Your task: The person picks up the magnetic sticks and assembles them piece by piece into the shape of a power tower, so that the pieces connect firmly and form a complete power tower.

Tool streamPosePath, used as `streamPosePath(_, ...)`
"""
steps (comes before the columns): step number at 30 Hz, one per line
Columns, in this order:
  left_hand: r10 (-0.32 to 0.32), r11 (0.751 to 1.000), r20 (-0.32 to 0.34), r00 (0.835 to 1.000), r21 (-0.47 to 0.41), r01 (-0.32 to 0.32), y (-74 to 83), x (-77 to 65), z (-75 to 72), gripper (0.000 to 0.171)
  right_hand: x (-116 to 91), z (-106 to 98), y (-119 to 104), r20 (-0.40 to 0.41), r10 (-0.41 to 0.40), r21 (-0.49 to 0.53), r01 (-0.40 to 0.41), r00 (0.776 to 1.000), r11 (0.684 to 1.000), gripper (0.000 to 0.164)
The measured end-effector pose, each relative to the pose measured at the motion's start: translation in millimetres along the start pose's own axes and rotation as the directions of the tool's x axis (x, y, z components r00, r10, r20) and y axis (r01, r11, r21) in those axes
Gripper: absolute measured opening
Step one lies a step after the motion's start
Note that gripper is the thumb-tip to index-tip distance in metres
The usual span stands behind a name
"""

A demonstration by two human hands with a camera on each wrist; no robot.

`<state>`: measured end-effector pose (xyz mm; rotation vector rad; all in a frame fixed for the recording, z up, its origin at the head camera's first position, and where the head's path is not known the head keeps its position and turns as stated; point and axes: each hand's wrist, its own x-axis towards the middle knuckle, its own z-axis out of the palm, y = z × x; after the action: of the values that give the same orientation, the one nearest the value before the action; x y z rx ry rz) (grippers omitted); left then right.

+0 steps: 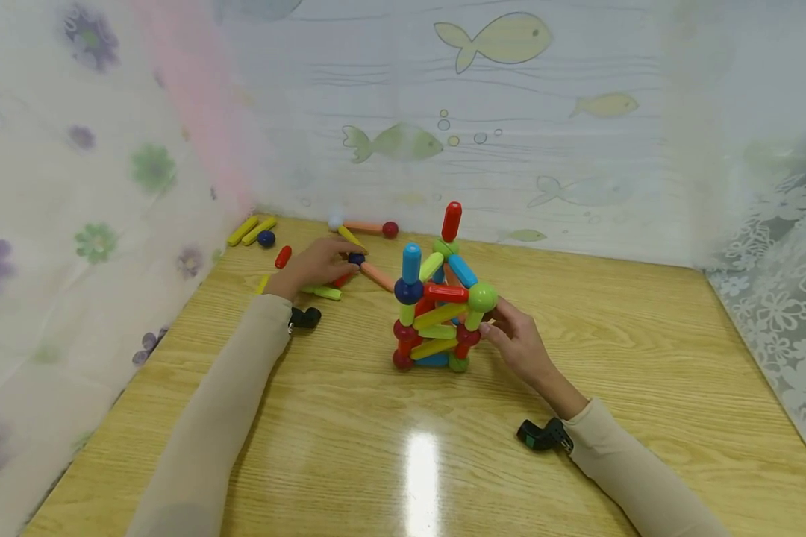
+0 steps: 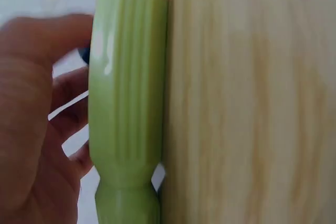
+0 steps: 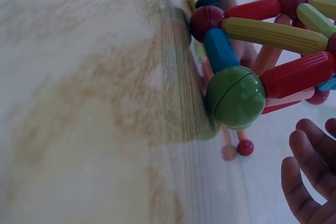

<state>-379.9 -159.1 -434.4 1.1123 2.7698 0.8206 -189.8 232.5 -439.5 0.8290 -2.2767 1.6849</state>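
In the head view my left hand [image 1: 317, 262] pinches a dark blue ball [image 1: 357, 259] between thumb and fingers. A yellow rod [image 1: 351, 238] and an orange rod [image 1: 377, 276] meet at that ball. Large in the left wrist view is a light green rod [image 2: 127, 77] beside the palm. My right hand [image 1: 520, 339] holds the right side of a magnetic stick-and-ball tower [image 1: 435, 330], thumb at a dark red ball and forefinger behind. The right wrist view shows other fingers [image 3: 302, 182] spread beside the tower's green ball [image 3: 236, 97]. A red rod [image 1: 452, 221] and a blue rod [image 1: 411, 262] stand upright on top.
At the back left lie yellow rods [image 1: 243, 230], another dark blue ball [image 1: 266, 239] and a short red rod [image 1: 283, 256]. Behind the left hand an orange rod [image 1: 364, 227] joins a red ball [image 1: 390, 230]. Patterned curtains [image 1: 403, 89] hang along the table's back and sides.
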Motion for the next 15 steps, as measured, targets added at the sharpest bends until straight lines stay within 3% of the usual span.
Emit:
streamPosePath(6,-0.015,1.000,0.005,1.000,0.023,0.015,5.6,3.2,0.6,0.032,0.4,0.1,1.6,0.004,-0.001,0.005,0.001,1.000,1.000,0.040)
streamPosePath(12,0.037,0.989,0.020,0.999,0.141,-0.039,9.6,2.6,1.4,0.027,0.4,-0.5,1.7,0.014,-0.009,0.010,0.009,1.000,1.000,0.039)
streamPosePath(15,0.020,0.983,0.031,0.999,0.181,-0.025,9.5,0.6,3.2,0.029,-0.5,-0.8,1.9,0.018,-0.002,0.006,0.002,1.000,1.000,0.041)
